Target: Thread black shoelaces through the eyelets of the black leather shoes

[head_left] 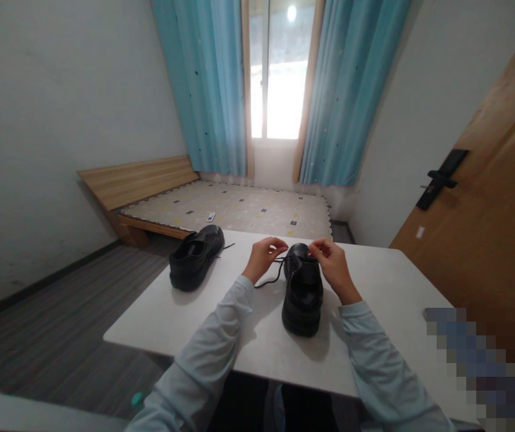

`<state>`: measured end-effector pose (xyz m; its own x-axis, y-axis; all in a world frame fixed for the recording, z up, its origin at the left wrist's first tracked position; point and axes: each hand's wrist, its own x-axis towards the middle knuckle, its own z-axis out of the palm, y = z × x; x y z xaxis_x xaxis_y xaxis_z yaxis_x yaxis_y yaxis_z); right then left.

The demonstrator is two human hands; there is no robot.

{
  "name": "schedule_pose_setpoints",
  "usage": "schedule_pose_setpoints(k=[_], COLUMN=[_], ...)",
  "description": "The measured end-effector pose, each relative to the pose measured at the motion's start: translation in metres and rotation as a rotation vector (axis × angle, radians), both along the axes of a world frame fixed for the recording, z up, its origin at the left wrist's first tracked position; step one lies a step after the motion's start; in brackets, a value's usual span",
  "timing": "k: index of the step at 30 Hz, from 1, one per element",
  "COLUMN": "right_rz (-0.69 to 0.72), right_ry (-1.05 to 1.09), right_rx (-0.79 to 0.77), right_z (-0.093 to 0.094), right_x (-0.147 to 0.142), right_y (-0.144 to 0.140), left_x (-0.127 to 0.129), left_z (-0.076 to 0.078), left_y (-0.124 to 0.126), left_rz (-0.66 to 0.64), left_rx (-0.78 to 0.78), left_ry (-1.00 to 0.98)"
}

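Left hand (pixel 263 254) and right hand (pixel 334 262), fingers pinched together, at black shoe (pixel 304 277) by worktop (pixel 383 288) far edge; second shoe (pixel 196 258), far-left corner.

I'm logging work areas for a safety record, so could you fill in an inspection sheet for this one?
Surface: white table, its right edge partly hidden by pixelation.
Job's things: near black shoe upright between the hands, dark lace trailing left; other black shoe upright, farther left.
Clutter: small teal item on the floor, unidentifiable.
Grippers: bare hands; left hand beside the near shoe's front, right hand at its right side; grip on laces unclear.
Cables: nothing seen.
Surroundings: bed, blue curtains, window, wooden door.
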<state>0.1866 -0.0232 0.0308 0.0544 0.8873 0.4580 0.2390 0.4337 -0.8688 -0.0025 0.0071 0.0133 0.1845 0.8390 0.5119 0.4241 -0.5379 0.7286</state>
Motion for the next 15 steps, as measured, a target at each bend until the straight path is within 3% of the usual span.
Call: schedule_pose_setpoints(k=[3, 7, 11, 15], right_rz=[-0.018, -0.028, -0.027, -0.02], right_ry=[0.008, 0.007, -0.017, -0.036], right_rx=[0.007, -0.007, -0.001, -0.003], right_z=[0.0, -0.002, -0.004, -0.005], right_x=[0.0, 0.001, 0.002, 0.001], right_y=[-0.001, 0.001, 0.002, 0.002], left_x=[-0.004, -0.018, -0.025, -0.02], left_z=[-0.003, -0.009, -0.013, -0.02], left_y=[0.003, 0.01, 0.01, 0.008], left_rz=[0.09, 0.196, 0.123, 0.021], left_rx=[-0.004, -0.134, -0.331, -0.397], left_ry=[0.069, 0.344, 0.581, 0.713])
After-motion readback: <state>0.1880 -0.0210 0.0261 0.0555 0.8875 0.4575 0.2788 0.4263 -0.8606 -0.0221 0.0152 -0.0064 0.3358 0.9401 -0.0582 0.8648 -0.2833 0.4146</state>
